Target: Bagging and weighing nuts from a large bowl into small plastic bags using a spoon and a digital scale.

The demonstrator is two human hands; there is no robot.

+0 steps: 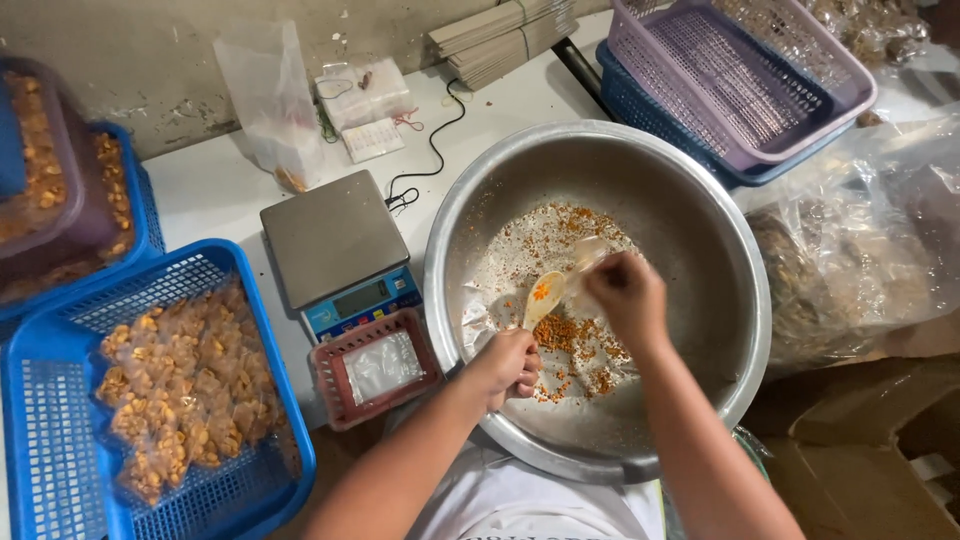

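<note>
Now both hands work inside the bowl (690, 200). Left hand (505, 365) grips a spoon (545, 298), long axis running up-right toward the right hand (625, 295), which pinches a clear bag (585, 255) just beside the spoon's tip. Orange bits (570, 335) lie between them.

Even, soft light – bright, no hard shadows. Steel bowl (600, 300) at frame centre shows a pale sheen on its inner wall; faint shade under both forearms. Right hand (628, 295) slightly motion-blurred. Plastic sheeting (860, 230) at right edge glares mildly. Wide-angle bending toward corners – basket (60, 430) at lower left curves.
</note>
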